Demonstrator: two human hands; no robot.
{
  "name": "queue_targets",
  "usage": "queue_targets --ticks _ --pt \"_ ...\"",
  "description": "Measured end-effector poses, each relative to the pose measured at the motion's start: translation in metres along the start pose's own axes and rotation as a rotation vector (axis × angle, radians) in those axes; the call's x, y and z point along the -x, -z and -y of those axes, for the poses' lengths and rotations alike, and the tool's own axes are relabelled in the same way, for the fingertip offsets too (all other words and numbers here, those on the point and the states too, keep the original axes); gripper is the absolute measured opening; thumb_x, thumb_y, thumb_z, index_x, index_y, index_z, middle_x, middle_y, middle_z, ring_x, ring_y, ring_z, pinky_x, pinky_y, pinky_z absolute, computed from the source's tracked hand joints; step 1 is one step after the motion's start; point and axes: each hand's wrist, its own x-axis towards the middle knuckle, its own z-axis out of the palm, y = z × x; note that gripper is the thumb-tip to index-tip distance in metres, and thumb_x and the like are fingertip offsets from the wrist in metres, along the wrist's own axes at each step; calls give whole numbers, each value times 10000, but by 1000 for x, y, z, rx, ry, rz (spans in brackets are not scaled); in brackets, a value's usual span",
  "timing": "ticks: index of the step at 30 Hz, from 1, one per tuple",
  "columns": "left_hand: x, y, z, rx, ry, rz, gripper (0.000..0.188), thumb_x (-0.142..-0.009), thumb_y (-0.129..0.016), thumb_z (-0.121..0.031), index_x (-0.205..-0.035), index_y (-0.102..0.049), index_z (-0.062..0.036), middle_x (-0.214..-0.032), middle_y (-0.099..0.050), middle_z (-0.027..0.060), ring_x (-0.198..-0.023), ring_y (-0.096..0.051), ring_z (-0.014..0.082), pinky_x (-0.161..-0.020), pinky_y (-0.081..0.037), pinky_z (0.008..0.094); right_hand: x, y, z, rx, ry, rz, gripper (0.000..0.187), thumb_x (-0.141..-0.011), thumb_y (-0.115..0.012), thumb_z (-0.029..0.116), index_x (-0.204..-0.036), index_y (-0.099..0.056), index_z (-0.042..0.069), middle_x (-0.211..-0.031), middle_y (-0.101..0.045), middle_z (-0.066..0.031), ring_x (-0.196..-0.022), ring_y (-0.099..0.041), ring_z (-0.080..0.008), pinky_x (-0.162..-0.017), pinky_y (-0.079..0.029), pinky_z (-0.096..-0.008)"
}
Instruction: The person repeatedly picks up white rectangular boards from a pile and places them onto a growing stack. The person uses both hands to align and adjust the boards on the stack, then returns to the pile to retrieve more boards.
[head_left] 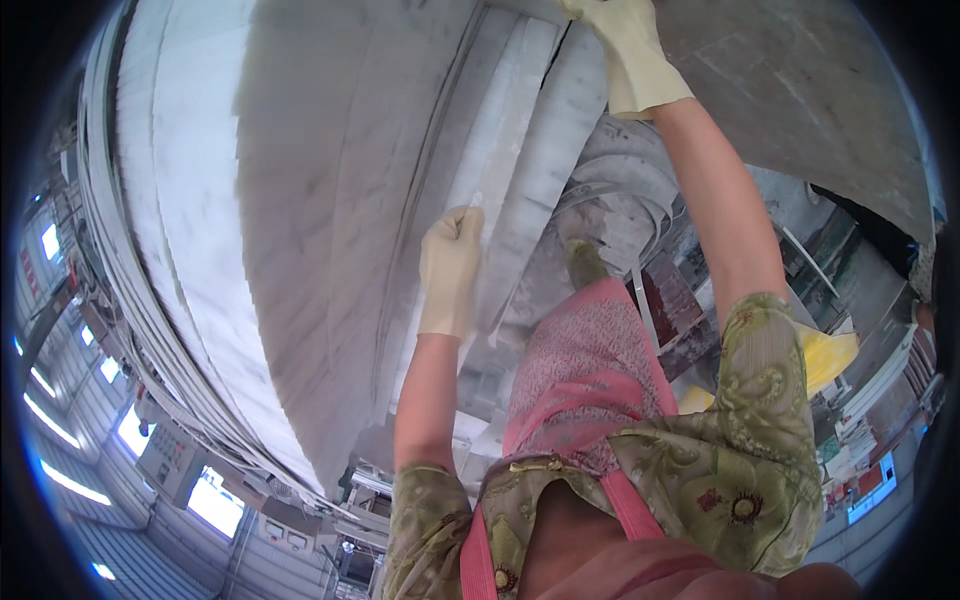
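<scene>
My left hand point(450, 270), in a cream rubber glove, is closed with its fingers curled against a long pale stone-like strip point(515, 125). Whatever is between those fingers is too small or hidden to make out. Further up, my right hand point(630, 55), in a matching glove, reaches to the far end of the strips. Its fingertips are mostly cut off by the upper edge of the view. Beside the first strip lies a second pale strip point(555, 140), with a narrow dark gap between them near the far end.
Large grey-white slabs point(320, 180) stand stacked to the left. A broad grey-brown slab point(800, 90) fills the far right. White straps point(640, 200) hang near my pink apron point(580, 370). A yellow item point(828, 358) and clutter lie at the right; a control box point(168, 460) is at lower left.
</scene>
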Motion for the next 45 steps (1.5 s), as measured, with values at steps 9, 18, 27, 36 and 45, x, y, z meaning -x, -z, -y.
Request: queue_targets --ticks 9,18,27,36,45 --pt "-51 -34 -43 -221 -148 -62 338 -939 -642 -323 -1082 -760 -41 -801 -695 47 -675 -636 141 -673 -515 314 -2 -4 -11 17 7 -37 874 -639 -918 102 -1423 -537 56 -1275 -662 -155 -825 -659 -200 -793 -559 -351" --pt "-61 -38 -26 -126 -50 -91 373 -951 -613 -374 -1075 -762 -56 -918 -750 118 -869 -714 231 -798 -525 369 -2 -5 -23 -120 24 31 894 -645 -921 98 -1444 -522 50 -1311 -644 -163 -963 -683 -223 -799 -571 -345" --pt "-85 -26 -22 -148 -110 -17 356 -971 -616 -345 -1141 -742 -59 -953 -739 123 -883 -695 215 -815 -519 357 5 -3 -26 -30 -4 15 977 -651 -933 129 -1505 -461 60 -1332 -622 -187 -825 -666 -186 -769 -579 -339" --pt "-95 -25 -8 -154 -191 -16 336 -988 -619 -329 -1154 -741 -64 -960 -743 99 -870 -690 209 -805 -520 357 3 -7 -25 -185 76 19 909 -664 -890 46 -1484 -497 56 -1331 -647 -142 -790 -652 -162 -729 -561 -300" --pt "-82 -23 -12 73 -113 40 310 -996 -637 -313 -1146 -742 -62 -894 -703 29 -756 -605 101 -711 -496 307 9 -7 -4 -69 -67 -32 896 -665 -880 42 -1479 -508 56 -1299 -666 -132 -773 -640 -161 -727 -552 -315"
